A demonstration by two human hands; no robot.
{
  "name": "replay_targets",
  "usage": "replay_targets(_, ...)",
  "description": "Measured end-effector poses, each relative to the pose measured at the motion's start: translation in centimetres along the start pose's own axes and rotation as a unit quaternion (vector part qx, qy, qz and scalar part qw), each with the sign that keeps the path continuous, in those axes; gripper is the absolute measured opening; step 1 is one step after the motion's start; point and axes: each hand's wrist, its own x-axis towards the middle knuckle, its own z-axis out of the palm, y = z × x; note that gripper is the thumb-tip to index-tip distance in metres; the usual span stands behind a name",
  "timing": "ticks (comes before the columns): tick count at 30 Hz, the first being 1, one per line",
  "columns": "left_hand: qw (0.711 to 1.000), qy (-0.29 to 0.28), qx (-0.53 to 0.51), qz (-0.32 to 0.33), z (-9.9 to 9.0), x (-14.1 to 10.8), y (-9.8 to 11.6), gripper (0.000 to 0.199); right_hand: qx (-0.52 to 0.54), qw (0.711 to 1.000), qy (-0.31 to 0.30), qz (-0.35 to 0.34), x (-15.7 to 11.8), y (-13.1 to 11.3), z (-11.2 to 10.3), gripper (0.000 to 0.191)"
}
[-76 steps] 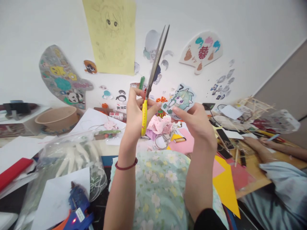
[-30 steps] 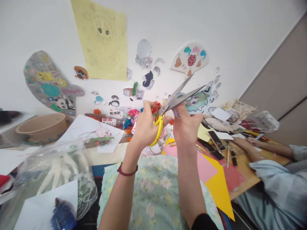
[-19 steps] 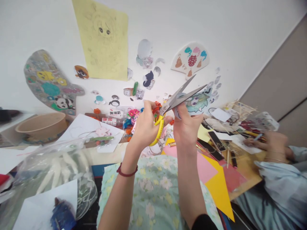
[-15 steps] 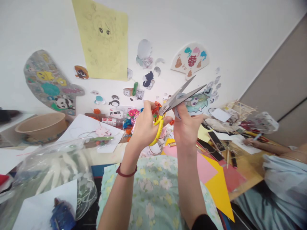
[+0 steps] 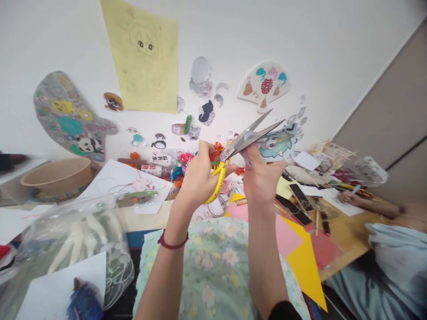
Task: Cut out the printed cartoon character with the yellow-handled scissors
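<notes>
Scissors point(image 5: 243, 143) lowered across cutout point(image 5: 277, 144), left hand point(image 5: 197, 180) clamped on handles point(image 5: 219, 183), right hand point(image 5: 262, 178) pinching near edge

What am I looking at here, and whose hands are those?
No robot: these are a person's own bare hands, seen by one camera worn on the head, looking forward and down. The left hand holds yellow-handled scissors, blades open. The right hand holds a paper cutout of a green-haired cartoon figure. Around them lie a pink sheet, a yellow sheet and a clear plastic bag. A yellow drawing hangs on the wall. At the right, another person's hand holds a pen.
</notes>
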Motion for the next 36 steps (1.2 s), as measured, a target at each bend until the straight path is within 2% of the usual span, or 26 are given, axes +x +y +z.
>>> replay_targets(6,1.0,-0.011,0.02,-0.005,-0.5,-0.1,0.2,0.041,-0.027,1.0,-0.011,-0.009,0.3,0.2,-0.4,0.032)
replay_targets(13,0.999,-0.026,0.03,-0.013,-0.7,-0.1,0.2,0.046,-0.079,0.996,-0.033,-0.039,0.6,0.1,-1.1,0.023)
replay_targets(20,0.998,-0.025,0.051,-0.019,-0.8,-0.2,0.3,0.045,-0.112,0.99,-0.051,-0.072,1.1,0.0,-1.8,0.034)
replay_targets(26,0.997,-0.03,0.072,-0.015,-1.0,-0.2,0.4,0.043,-0.113,0.989,-0.069,-0.063,1.2,-0.2,-2.1,0.037)
replay_targets(36,0.996,-0.05,0.078,-0.017,-1.2,-0.2,0.8,0.044,-0.103,0.99,-0.084,-0.053,1.4,-0.7,-2.4,0.027)
